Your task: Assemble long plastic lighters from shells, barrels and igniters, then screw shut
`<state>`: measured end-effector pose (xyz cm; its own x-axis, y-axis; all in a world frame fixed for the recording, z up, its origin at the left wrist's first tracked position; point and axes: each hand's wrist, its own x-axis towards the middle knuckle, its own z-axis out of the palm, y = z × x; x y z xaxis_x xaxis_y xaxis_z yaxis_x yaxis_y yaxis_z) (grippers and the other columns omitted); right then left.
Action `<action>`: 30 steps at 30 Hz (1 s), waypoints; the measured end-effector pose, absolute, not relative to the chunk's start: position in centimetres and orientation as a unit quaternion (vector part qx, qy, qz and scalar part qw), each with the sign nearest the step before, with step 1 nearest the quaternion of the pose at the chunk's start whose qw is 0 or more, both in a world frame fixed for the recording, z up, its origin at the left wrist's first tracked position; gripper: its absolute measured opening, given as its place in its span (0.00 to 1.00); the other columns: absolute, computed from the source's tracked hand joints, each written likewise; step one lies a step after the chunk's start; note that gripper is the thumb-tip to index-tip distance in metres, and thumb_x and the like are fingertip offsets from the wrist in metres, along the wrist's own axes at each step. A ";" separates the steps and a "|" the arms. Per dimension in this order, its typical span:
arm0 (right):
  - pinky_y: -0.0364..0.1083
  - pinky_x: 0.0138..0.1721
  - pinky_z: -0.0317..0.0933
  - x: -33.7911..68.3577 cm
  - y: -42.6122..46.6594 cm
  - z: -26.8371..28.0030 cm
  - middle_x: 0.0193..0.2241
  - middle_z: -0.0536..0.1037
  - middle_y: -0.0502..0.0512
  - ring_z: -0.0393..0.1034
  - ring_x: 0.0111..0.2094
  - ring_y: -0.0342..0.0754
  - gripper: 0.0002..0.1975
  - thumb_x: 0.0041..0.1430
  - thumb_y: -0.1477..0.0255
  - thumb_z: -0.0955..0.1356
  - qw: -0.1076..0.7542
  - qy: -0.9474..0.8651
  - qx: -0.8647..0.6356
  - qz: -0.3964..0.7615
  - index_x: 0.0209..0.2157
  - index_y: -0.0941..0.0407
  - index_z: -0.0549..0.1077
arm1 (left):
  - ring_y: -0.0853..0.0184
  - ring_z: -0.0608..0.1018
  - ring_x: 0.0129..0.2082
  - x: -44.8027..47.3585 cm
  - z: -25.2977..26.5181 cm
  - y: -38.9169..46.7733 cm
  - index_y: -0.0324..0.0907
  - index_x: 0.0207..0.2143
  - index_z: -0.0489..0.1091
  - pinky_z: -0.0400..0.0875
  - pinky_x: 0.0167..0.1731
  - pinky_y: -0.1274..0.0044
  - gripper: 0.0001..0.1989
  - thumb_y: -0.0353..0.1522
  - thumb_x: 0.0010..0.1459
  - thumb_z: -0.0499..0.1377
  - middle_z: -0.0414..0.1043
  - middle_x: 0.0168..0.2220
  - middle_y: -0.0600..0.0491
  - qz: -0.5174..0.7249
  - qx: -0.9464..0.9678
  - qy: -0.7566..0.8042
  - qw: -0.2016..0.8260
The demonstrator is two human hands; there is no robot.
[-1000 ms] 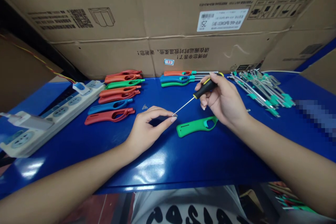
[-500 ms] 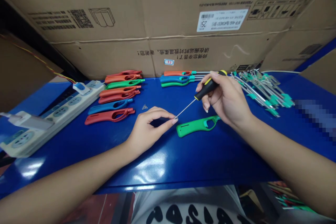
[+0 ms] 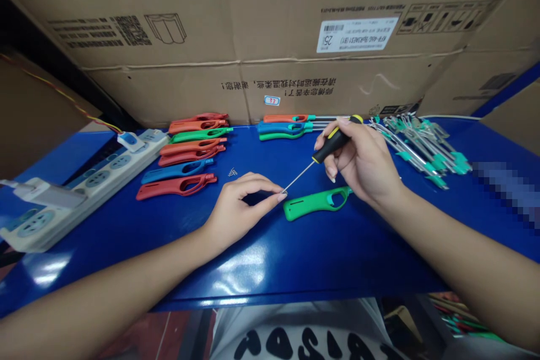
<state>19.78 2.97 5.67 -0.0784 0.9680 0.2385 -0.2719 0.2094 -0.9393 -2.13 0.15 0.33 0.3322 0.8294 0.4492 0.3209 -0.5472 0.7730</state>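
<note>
My right hand [image 3: 363, 160] is closed around the black and yellow handle of a screwdriver [image 3: 335, 140]. Its thin metal shaft slants down to the left. At the tip, the thumb and forefinger of my left hand [image 3: 242, 199] are pinched together on what looks like a tiny screw, mostly hidden by the fingertips. Just right of those fingertips lies a green lighter handle [image 3: 310, 205] with a looped trigger opening, flat on the table and beneath the shaft. A little pile of small screws [image 3: 233, 172] rests behind my left hand.
Red, orange, green and blue handle shells [image 3: 177, 185] form a column at the left. Lighters with metal tubes [image 3: 287, 126] lie at the back. Metal rods with turquoise parts [image 3: 426, 149] are heaped right. A power strip [image 3: 90, 188] borders the left; a cardboard box [image 3: 270, 22] stands behind.
Both hands hold nearly the same pose, the screwdriver tip still at my left fingertips. The view has shifted very slightly.
</note>
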 end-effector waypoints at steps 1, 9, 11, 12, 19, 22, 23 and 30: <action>0.41 0.11 0.57 19.8 3.0 5.7 0.25 0.76 0.50 0.64 0.13 0.39 0.18 0.58 0.55 0.72 0.587 -0.509 -0.343 0.529 0.28 0.55 0.70 | 0.64 0.81 0.35 -2.1 0.3 0.2 0.45 0.34 0.81 0.76 0.41 0.72 0.01 0.31 0.59 0.67 0.82 0.35 0.52 0.437 0.764 0.377 0.289; 0.41 0.11 0.57 19.7 2.9 5.6 0.25 0.76 0.51 0.64 0.13 0.40 0.18 0.58 0.56 0.72 0.589 -0.506 -0.341 0.530 0.27 0.56 0.70 | 0.64 0.81 0.35 -2.1 0.4 0.1 0.45 0.34 0.81 0.77 0.41 0.72 0.01 0.30 0.58 0.68 0.82 0.34 0.52 0.432 0.770 0.376 0.280; 0.41 0.11 0.57 19.7 2.8 5.6 0.25 0.76 0.51 0.64 0.13 0.40 0.18 0.57 0.56 0.72 0.589 -0.510 -0.344 0.524 0.27 0.56 0.70 | 0.65 0.81 0.35 -2.1 0.4 0.1 0.45 0.34 0.81 0.76 0.41 0.72 0.02 0.30 0.58 0.68 0.82 0.34 0.52 0.431 0.771 0.375 0.280; 0.41 0.11 0.57 19.7 2.8 5.6 0.25 0.76 0.51 0.64 0.13 0.39 0.18 0.57 0.56 0.72 0.590 -0.513 -0.345 0.520 0.27 0.56 0.70 | 0.65 0.81 0.35 -2.1 0.4 0.1 0.45 0.34 0.81 0.76 0.41 0.72 0.02 0.30 0.58 0.68 0.82 0.34 0.52 0.431 0.772 0.375 0.279; 0.41 0.11 0.58 19.7 2.5 5.8 0.25 0.77 0.52 0.64 0.14 0.40 0.20 0.58 0.53 0.72 0.586 -0.536 -0.353 0.494 0.28 0.55 0.70 | 0.64 0.81 0.34 -2.1 0.4 0.0 0.45 0.33 0.80 0.76 0.40 0.71 0.01 0.31 0.59 0.67 0.82 0.34 0.52 0.427 0.773 0.379 0.277; 0.42 0.14 0.63 20.0 2.4 6.0 0.27 0.77 0.51 0.67 0.16 0.40 0.17 0.59 0.55 0.72 0.566 -0.557 -0.339 0.504 0.31 0.55 0.71 | 0.64 0.81 0.34 -2.1 0.4 0.1 0.45 0.32 0.80 0.76 0.40 0.70 0.02 0.32 0.59 0.67 0.82 0.33 0.52 0.416 0.780 0.380 0.271; 0.42 0.15 0.65 20.2 2.3 6.2 0.28 0.78 0.51 0.68 0.17 0.41 0.15 0.59 0.57 0.72 0.549 -0.570 -0.331 0.514 0.34 0.54 0.72 | 0.63 0.81 0.34 -2.1 0.4 0.1 0.45 0.32 0.80 0.75 0.40 0.70 0.03 0.32 0.59 0.66 0.82 0.33 0.52 0.413 0.786 0.377 0.266; 0.40 0.21 0.69 20.8 0.8 7.4 0.42 0.79 0.51 0.74 0.28 0.43 0.35 0.54 0.68 0.77 0.474 -0.642 -0.306 0.519 0.61 0.44 0.63 | 0.62 0.79 0.36 -2.1 0.4 -0.5 0.46 0.36 0.79 0.70 0.41 0.67 0.02 0.32 0.61 0.66 0.82 0.34 0.53 0.378 0.838 0.336 0.206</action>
<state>20.77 0.81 7.42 -0.3641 0.8847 0.2911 -0.0993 0.2739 -0.9566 -2.08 -0.48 0.37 0.4890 0.7191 0.4938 0.4073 -0.6888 0.5997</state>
